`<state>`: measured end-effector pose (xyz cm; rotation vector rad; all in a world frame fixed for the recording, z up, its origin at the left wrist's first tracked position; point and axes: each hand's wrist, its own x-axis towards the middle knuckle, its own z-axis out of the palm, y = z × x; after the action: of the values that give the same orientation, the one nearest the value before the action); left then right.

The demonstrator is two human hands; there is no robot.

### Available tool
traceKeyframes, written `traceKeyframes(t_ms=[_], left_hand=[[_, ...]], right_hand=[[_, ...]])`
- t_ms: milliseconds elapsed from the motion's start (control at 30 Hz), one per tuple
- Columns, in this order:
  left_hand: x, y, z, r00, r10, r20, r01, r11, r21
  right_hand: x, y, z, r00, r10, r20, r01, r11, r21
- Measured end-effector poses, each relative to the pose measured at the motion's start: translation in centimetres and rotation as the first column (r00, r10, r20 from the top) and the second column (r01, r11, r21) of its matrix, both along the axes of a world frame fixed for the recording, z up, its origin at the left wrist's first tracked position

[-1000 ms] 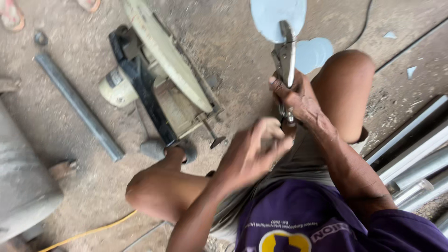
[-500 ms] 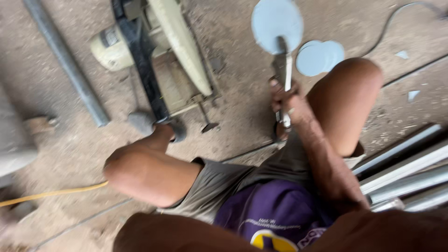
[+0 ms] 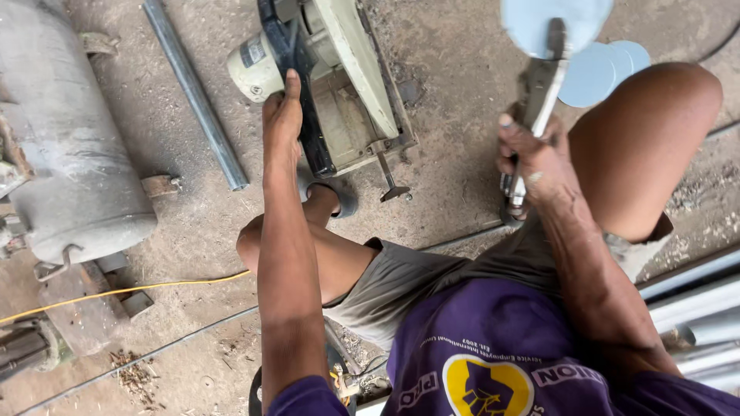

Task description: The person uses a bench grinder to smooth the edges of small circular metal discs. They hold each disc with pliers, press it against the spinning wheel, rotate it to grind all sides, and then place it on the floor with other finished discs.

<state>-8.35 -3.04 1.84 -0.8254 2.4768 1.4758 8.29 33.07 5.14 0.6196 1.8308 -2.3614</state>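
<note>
A dirt floor (image 3: pixel 462 192) is seen from above, and a person is crouched on it. At the far left a big grey tank (image 3: pixel 69 154) is laid on its side. A cutting saw (image 3: pixel 347 69) is set on the floor in front of the knees. A long grey pipe (image 3: pixel 193 92) is laid between the tank and the saw. Some metal bars (image 3: pixel 694 300) are stacked at the right edge.

A round pale plate (image 3: pixel 524 23) is held up at the top, to the right of the saw and above the floor. It is gripped by pliers (image 3: pixel 539 92). More round plates (image 3: pixel 601 73) are left on the floor just beside it.

The pliers are held by the right hand (image 3: pixel 536 158), and its fingers are wrapped tight around the grips. The left hand (image 3: pixel 281 123) is stretched out to the saw's black handle (image 3: pixel 297 92). Its fingers are kept straight and close together, laid against the handle but not closed around it.

The step in hand seems to be getting hold of the saw while the plate is kept ready. For the next move, a firm grip on the handle is called for, and the plate has to be held very steady.
</note>
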Motion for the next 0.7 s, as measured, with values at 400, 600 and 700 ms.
traceKeyframes(t_ms=[400, 600, 700], left_hand=[[-0.4, 1.5, 0.3, 0.999, 0.009, 0.053, -0.023, 0.962, 0.273], [0.6, 2.3, 0.7, 0.996, 0.039, 0.079, -0.057, 0.968, 0.246], [0.5, 2.5, 0.8, 0.997, 0.048, 0.067, -0.062, 0.973, 0.224]], right_hand=[[0.2, -0.7, -5.8, 0.991, 0.078, 0.107, -0.091, 0.989, 0.118], [-0.4, -0.1, -9.5, 0.999, -0.003, 0.049, 0.004, 1.0, -0.01], [-0.8, 0.0, -10.2, 0.995, 0.011, 0.097, -0.015, 0.999, 0.042]])
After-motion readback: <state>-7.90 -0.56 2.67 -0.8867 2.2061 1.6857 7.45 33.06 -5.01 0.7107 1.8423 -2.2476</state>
